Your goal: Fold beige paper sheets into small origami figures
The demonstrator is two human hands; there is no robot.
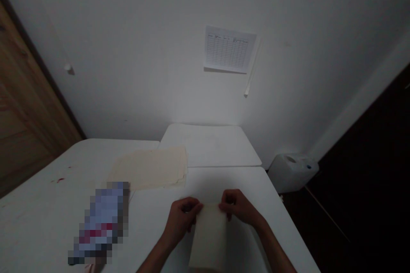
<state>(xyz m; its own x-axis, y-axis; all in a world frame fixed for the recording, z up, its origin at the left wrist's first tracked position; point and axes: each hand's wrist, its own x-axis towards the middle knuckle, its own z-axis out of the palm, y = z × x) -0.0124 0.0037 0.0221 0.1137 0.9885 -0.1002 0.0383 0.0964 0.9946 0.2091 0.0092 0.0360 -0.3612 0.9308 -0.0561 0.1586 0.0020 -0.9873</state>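
A cream, narrow rectangular piece of paper (pixel 209 236) is held upright over the near part of the white table, its lower end toward me. My left hand (pixel 184 217) pinches its upper left corner between thumb and fingers. At the upper right corner, my right hand (pixel 238 205) grips it the same way. Whether the paper is folded or a single layer, I cannot tell. Farther left lies a stack of cream paper sheets (pixel 150 168), its edges slightly uneven, apart from both hands.
On the left of the white table (pixel 153 230) is a blurred-out blue and red item (pixel 102 222). Red marks (pixel 60 179) spot the tabletop. A printed chart (pixel 229 50) hangs on the wall. A white plastic jug (pixel 293 172) stands beyond the right edge, and a wooden door (pixel 28 106) is at left.
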